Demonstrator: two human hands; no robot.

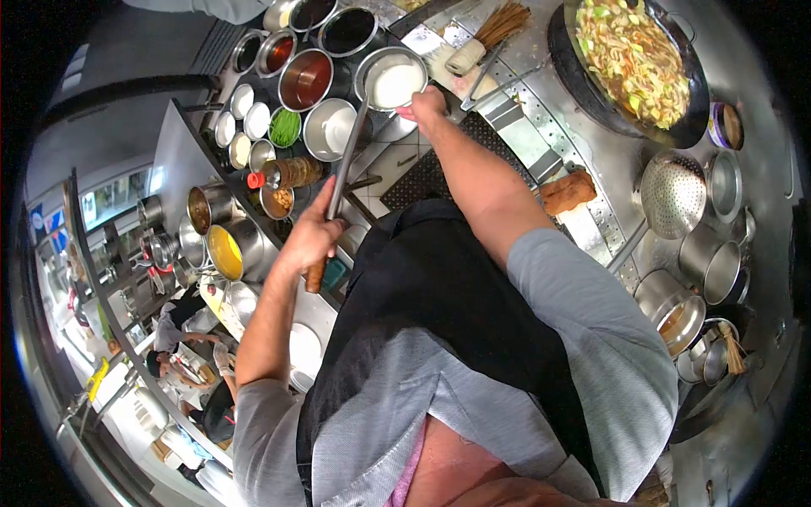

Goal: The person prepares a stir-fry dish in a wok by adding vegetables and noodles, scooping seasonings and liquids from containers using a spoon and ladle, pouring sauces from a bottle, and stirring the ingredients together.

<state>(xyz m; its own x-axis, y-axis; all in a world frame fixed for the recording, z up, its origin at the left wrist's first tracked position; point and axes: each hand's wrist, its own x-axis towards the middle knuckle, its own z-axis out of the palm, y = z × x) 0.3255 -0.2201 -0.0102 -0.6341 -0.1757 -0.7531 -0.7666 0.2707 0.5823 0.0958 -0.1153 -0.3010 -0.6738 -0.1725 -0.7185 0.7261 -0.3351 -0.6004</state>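
My left hand [312, 238] is wrapped round the long metal handle of a ladle [348, 156] with a wooden end. The handle's far end reaches the rim of a steel pot [361, 74] holding something white [397, 82]; the ladle's bowl does not show clearly. At that pot's near right edge, my right hand [425, 105] grips the rim with closed fingers. Beside this pot stand an open steel pot [331, 129] and a pot of dark red liquid [306, 80]. A bottle with a red cap [291, 172] lies close to my left hand.
At upper right a large wok [694, 110] is full of sliced vegetables [634, 59]. A bamboo brush [498, 25] lies on the counter. A perforated strainer [673, 194] and several pots stand at right. Co-workers [182, 338] are at work at lower left, beyond a pot of yellow liquid [225, 252].
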